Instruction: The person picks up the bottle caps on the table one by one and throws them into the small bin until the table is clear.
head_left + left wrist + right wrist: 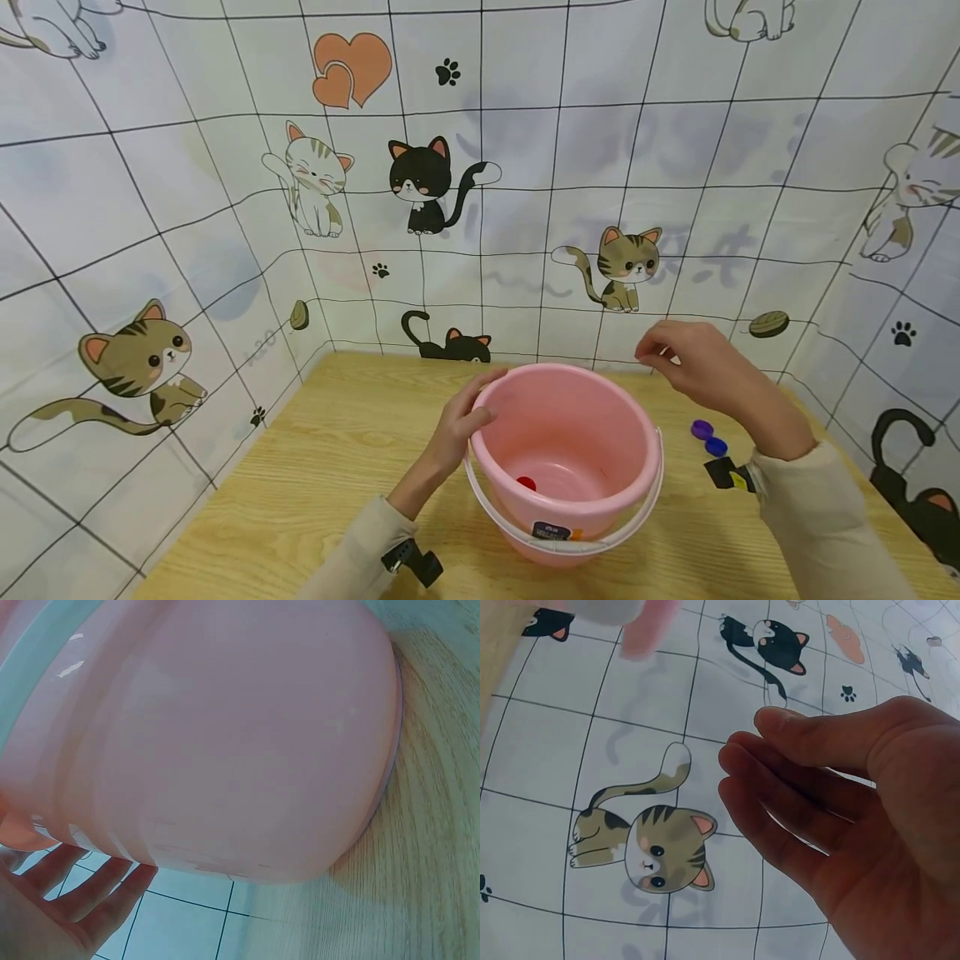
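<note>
A pink plastic bucket (570,412) stands upright on the wooden table, its white handle (630,525) hanging down at the front. My left hand (457,429) grips its left rim, thumb over the edge and fingers along the outside wall. In the left wrist view those fingers (94,896) lie against the bucket's side (247,742). One small red round thing (527,482) lies on the bucket floor, partly hidden by the front wall. Above and right of the bucket, my right hand (693,362) hovers with loosely bent fingers, and the right wrist view shows nothing in it.
Right of the bucket, a purple cap (702,429) and a blue cap (716,447) lie side by side on the table (322,467), below the right hand. A white cloth with cat prints and grid lines (517,167) hangs behind and along both sides.
</note>
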`<state>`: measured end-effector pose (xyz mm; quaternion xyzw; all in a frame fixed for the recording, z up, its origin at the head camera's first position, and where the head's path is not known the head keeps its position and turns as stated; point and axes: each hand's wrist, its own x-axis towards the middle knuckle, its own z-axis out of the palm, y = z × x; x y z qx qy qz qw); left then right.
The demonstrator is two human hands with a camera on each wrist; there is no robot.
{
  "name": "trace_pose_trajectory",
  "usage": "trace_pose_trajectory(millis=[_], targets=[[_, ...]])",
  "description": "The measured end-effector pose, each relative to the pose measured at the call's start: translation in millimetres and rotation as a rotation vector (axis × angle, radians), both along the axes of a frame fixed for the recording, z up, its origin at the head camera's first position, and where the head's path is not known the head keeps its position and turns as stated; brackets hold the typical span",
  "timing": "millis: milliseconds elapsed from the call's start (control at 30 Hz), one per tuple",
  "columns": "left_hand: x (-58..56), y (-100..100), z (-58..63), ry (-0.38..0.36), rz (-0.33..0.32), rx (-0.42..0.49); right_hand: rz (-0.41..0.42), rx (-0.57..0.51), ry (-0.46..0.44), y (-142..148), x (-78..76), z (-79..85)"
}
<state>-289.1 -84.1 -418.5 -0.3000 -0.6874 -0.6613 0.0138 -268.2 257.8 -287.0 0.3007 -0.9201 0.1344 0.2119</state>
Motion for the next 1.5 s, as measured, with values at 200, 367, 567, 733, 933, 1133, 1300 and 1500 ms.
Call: trace_pose_trajectory(millis=[200, 367, 567, 733, 933, 1133, 1300, 1500], targets=[[0.1, -0.2, 1.3, 0.001, -0.007, -0.001, -0.057, -0.030, -0.019, 22.5, 2.3, -24.3], [1.3, -0.5, 2.2, 0.004, -0.007, -0.002, -0.116, -0.060, -0.059, 35.7, 1.9, -41.8], [1.4, -0.1, 2.0, 0.002, -0.009, -0.003, -0.184, -0.088, -0.118, 50.8, 2.7, -61.3], [0.7, 0.1, 1.3, 0.001, -0.008, 0.002, -0.226, -0.131, -0.152, 64.0, 1.8, -78.5], [0.5, -0.3, 0.3, 0.001, -0.002, -0.007, -0.259, -0.171, -0.174, 81.2, -0.4, -103.2], [0.9, 0.2, 0.4, 0.002, 0.000, -0.004, -0.296, -0.182, -0.211, 91.6, -4.4, -121.2], [1.4, 0.5, -0.3, 0.001, -0.005, 0.001, -0.313, -0.196, -0.184, 95.7, -6.7, -130.6], [1.0, -0.1, -0.8, 0.001, -0.002, 0.007, -0.345, -0.211, -0.135, 101.6, -10.3, -142.1]])
